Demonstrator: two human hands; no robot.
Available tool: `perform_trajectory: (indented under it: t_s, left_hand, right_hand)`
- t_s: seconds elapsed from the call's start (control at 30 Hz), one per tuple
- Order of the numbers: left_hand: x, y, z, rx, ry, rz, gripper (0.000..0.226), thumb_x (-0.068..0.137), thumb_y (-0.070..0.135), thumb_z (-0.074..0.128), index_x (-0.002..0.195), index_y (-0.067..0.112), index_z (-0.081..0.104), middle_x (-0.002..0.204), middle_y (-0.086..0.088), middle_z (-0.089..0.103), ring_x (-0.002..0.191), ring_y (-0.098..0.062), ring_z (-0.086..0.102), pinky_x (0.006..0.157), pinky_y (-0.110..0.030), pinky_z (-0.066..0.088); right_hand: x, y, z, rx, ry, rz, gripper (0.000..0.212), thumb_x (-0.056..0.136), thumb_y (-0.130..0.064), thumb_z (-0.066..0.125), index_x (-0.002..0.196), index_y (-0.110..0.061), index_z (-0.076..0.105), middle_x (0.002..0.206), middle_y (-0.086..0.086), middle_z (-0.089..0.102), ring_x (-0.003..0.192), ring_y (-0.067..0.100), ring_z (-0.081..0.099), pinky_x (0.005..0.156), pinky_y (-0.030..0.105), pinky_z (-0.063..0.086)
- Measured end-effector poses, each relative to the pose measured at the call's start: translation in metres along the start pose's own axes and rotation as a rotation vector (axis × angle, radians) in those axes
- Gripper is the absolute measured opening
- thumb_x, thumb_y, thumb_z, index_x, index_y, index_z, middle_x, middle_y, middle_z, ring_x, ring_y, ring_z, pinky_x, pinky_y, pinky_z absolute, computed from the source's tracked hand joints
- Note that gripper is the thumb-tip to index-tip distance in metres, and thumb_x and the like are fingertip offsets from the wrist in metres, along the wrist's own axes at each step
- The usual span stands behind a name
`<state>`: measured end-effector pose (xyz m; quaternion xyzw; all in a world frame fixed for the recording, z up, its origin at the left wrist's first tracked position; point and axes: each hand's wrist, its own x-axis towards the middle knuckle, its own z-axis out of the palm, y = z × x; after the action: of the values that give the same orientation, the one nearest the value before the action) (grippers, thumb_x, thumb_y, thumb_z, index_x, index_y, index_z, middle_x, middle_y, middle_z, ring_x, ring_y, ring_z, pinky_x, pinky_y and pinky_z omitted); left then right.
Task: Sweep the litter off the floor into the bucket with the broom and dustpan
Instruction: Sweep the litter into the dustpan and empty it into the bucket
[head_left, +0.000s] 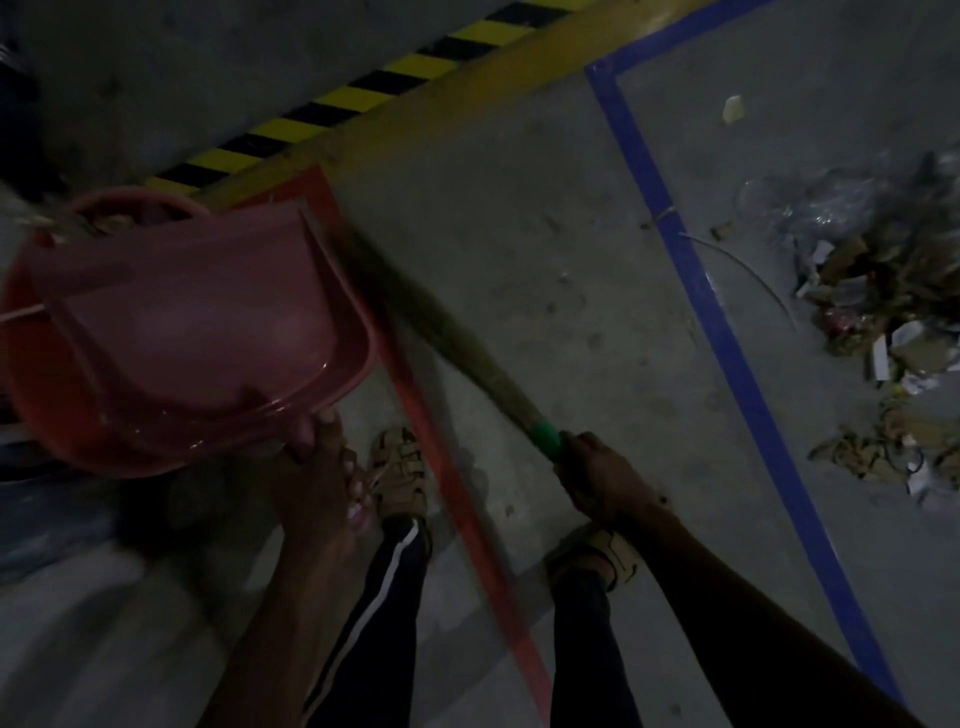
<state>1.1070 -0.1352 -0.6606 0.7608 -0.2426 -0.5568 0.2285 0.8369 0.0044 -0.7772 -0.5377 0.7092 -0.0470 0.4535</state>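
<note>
**While the dustpan tips over the bucket, the litter pile waits across the blue line**

While the left hand (317, 467) grasps the handle of the pink dustpan (202, 317), the pan sits tilted over the red bucket (47, 410) at the left of the view, its scoop covering most of the bucket's mouth. Some scraps show inside the bucket behind the pan's far edge. The right hand (597, 480) is clenched around the broom (467, 343) just below a green band on the stick; the broom slants up and left, its blurred head near the dustpan's right side. Both sandalled feet (400, 473) stand on the grey floor (519, 208), either side of a red floor line (462, 493). Well apart to the right, beyond a blue floor line (727, 338), lies the litter (883, 312): paper scraps, clear plastic and cardboard bits in a loose heap. A yellow-and-black striped strip (363, 93) runs along the far edge.
</note>
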Motion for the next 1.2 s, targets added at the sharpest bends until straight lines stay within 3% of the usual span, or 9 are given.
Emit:
perform_trajectory:
  t_s: [0.17,0.27,0.37,0.5,0.63,0.77,0.93,1.07,1.2]
  left_hand:
    - [-0.007,-0.013,-0.004,-0.043,0.085,0.026,0.051,0.099,0.062,0.046,0.066,0.024,0.041,0.045,0.007,0.038,0.033,-0.008,0.033,0.034,-0.014,0.025]
    - [-0.01,-0.022,0.001,-0.023,0.092,-0.027,0.04,0.083,0.073,0.05,0.076,0.034,0.042,0.051,0.014,0.04,0.038,-0.004,0.037,0.035,-0.016,0.031]
    - [-0.014,-0.038,0.009,-0.061,0.149,-0.05,0.061,0.065,0.092,0.06,0.076,0.033,0.048,0.061,0.005,0.048,0.041,-0.009,0.044,0.036,-0.015,0.034]
    - [-0.039,-0.046,0.034,-0.19,0.276,0.024,0.058,0.092,0.054,0.067,0.059,0.016,0.039,0.043,0.002,0.038,0.028,-0.009,0.034,0.034,-0.013,0.025]
    - [-0.054,-0.048,0.046,-0.236,0.308,0.064,0.059,0.096,0.045,0.067,0.055,0.015,0.037,0.038,0.005,0.038,0.027,-0.007,0.032,0.033,-0.013,0.024]
    - [-0.056,-0.041,0.053,-0.209,0.305,0.037,0.059,0.093,0.052,0.067,0.057,0.016,0.039,0.039,0.005,0.039,0.028,-0.008,0.033,0.036,-0.013,0.025]
    - [-0.047,-0.032,0.055,-0.099,0.228,0.076,0.06,0.094,0.059,0.061,0.058,0.015,0.04,0.038,0.002,0.039,0.027,-0.01,0.034,0.035,-0.012,0.025]
    - [-0.034,-0.032,0.053,-0.079,0.234,0.004,0.058,0.09,0.062,0.063,0.062,0.018,0.039,0.043,0.005,0.039,0.029,-0.007,0.034,0.033,-0.012,0.023]
    - [-0.028,-0.041,0.049,-0.028,0.238,-0.012,0.057,0.086,0.067,0.062,0.062,0.021,0.039,0.052,0.0,0.038,0.031,-0.008,0.035,0.035,-0.012,0.024]
  right_hand:
    - [-0.001,-0.005,0.028,-0.186,-0.213,-0.02,0.035,0.097,-0.037,0.048,0.127,-0.017,0.05,0.113,0.009,0.054,0.083,0.028,0.059,0.072,0.044,0.054]
    - [-0.002,0.017,0.014,-0.162,-0.101,0.135,0.027,0.098,-0.035,0.048,0.117,-0.018,0.054,0.103,0.004,0.053,0.076,0.023,0.056,0.065,0.036,0.051]
    - [-0.008,0.039,-0.011,-0.122,0.077,0.286,0.025,0.098,-0.031,0.051,0.114,-0.012,0.054,0.101,0.008,0.053,0.073,0.024,0.055,0.063,0.039,0.053]
    - [-0.024,0.06,-0.037,-0.017,0.319,0.349,0.032,0.099,-0.025,0.052,0.118,0.0,0.051,0.105,0.02,0.053,0.072,0.025,0.045,0.062,0.033,0.039]
    - [-0.035,0.082,-0.056,0.012,0.412,0.283,0.031,0.097,-0.022,0.055,0.117,0.002,0.052,0.104,0.024,0.055,0.071,0.025,0.044,0.061,0.027,0.031]
    - [-0.038,0.084,-0.053,-0.035,0.298,0.049,0.037,0.095,-0.021,0.059,0.124,0.0,0.056,0.105,0.017,0.058,0.071,0.021,0.05,0.058,0.023,0.037]
    - [-0.033,0.057,-0.012,-0.098,-0.031,-0.202,0.04,0.096,-0.03,0.055,0.132,-0.013,0.053,0.111,0.009,0.057,0.077,0.024,0.06,0.066,0.04,0.054]
    - [-0.026,0.022,0.024,-0.292,-0.246,-0.135,0.038,0.1,-0.032,0.046,0.133,-0.014,0.047,0.12,0.011,0.051,0.087,0.033,0.061,0.067,0.038,0.047]
    - [-0.025,0.027,0.032,-0.185,-0.134,0.076,0.033,0.1,-0.032,0.045,0.126,-0.013,0.049,0.116,0.011,0.052,0.084,0.03,0.06,0.069,0.039,0.052]
